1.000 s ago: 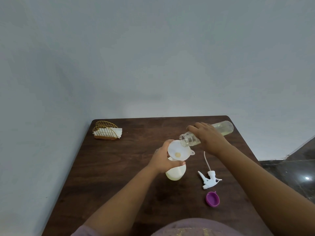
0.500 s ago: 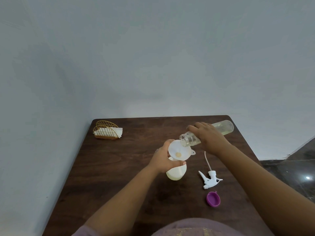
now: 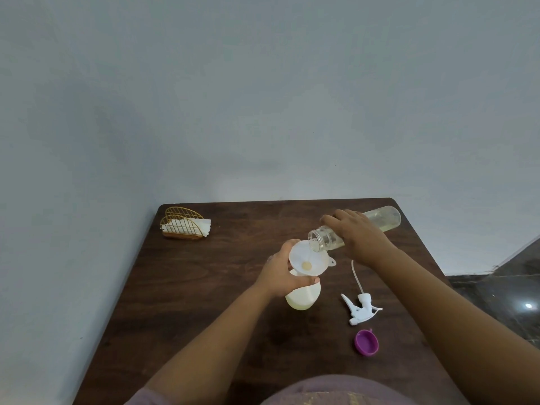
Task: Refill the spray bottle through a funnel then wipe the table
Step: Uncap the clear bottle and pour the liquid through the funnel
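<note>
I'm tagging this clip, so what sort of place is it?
Probably a home dining corner: a dark wooden table against a plain wall, with a wire napkin holder.

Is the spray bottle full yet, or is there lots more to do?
Not yet. Done: the spray head and purple cap lie off on the table. Now: the left hand steadies the spray bottle and funnel; the right hand tips the clear bottle over it. Left: finishing, wiping.
</note>
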`<state>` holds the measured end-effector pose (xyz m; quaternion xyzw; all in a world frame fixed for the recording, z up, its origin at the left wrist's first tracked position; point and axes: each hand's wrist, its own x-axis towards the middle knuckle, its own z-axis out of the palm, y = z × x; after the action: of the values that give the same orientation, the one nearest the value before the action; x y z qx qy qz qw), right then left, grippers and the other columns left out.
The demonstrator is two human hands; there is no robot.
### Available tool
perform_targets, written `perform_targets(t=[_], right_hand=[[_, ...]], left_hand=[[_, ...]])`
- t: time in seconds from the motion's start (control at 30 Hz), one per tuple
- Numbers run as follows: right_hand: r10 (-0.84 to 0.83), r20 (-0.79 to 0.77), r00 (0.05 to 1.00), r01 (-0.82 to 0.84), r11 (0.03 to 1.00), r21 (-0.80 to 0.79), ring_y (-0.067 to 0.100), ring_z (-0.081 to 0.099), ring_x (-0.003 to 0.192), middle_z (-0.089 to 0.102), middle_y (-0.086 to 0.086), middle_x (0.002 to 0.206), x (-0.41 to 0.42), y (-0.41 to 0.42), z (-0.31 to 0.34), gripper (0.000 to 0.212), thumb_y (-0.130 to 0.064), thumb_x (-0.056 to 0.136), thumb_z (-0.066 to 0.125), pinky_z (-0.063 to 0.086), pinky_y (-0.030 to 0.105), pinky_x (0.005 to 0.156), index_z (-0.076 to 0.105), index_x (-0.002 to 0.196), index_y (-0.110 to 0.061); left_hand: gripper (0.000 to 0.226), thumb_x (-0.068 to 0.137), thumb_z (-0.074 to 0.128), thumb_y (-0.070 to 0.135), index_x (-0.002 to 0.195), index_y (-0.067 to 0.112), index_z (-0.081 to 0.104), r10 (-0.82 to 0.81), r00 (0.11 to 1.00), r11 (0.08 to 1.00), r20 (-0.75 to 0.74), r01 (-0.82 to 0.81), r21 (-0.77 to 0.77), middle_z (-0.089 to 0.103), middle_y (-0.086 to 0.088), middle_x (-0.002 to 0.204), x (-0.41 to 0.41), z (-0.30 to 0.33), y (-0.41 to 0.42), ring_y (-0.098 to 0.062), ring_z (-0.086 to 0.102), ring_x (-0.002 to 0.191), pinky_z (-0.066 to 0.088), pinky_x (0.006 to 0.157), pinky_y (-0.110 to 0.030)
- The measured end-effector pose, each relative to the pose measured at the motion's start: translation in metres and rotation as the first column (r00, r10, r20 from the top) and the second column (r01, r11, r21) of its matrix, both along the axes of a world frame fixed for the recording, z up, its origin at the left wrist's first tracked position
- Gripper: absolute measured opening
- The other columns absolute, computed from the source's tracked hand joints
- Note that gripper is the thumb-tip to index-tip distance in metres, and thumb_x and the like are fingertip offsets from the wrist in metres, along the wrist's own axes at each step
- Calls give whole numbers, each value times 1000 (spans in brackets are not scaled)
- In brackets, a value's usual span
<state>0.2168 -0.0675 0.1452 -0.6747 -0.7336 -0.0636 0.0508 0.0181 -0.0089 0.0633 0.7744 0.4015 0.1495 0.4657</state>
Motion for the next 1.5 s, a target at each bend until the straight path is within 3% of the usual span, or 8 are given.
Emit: perform_targets(t=[0.47,0.8,0.97,1.23,1.5], right_hand=[[-13,3,1000,13,1000,-13,22,51,107,56,1,113,-2,-1,3,45,-10,82,64,36,30,91,50,123,-24],[-5,-17,1000,4,1000,-9,22,52,103,58,1,110,-1,0,4,43,-13,80,67,36,30,89,53,120,-23],[-10,-15,1000,10,1000,-10,22,52,102,57,0,109,0,0,3,43,-12,81,65,36,30,88,52,120,-23],[-8,5,1000,8,1000,-8,24,53,102,57,2,107,1,1,3,46,-8,79,63,37,32,89,52,122,-20],[-8,21,1000,8,1000,-1,23,53,101,58,2,108,1,2,3,47,-7,78,64,37,31,89,52,121,-21]], left_hand=[[91,65,83,50,140,39,32,-5,1000,1000,-14,5,3,48,11,137,0,-2,1,-18,49,123,50,100,-43],[88,68,84,44,139,37,33,-14,1000,1000,2,14,7,49,11,135,-1,-1,2,-13,50,119,50,97,-35],[89,67,84,46,139,37,33,-16,1000,1000,3,16,1,49,10,135,-1,-1,2,-16,50,120,50,99,-40],[87,69,85,41,139,34,34,-19,1000,1000,23,18,11,51,12,131,-2,-1,2,-11,51,116,49,96,-33],[88,68,85,43,139,36,34,-21,1000,1000,10,21,4,50,13,130,-2,-1,3,-13,51,118,50,97,-36]])
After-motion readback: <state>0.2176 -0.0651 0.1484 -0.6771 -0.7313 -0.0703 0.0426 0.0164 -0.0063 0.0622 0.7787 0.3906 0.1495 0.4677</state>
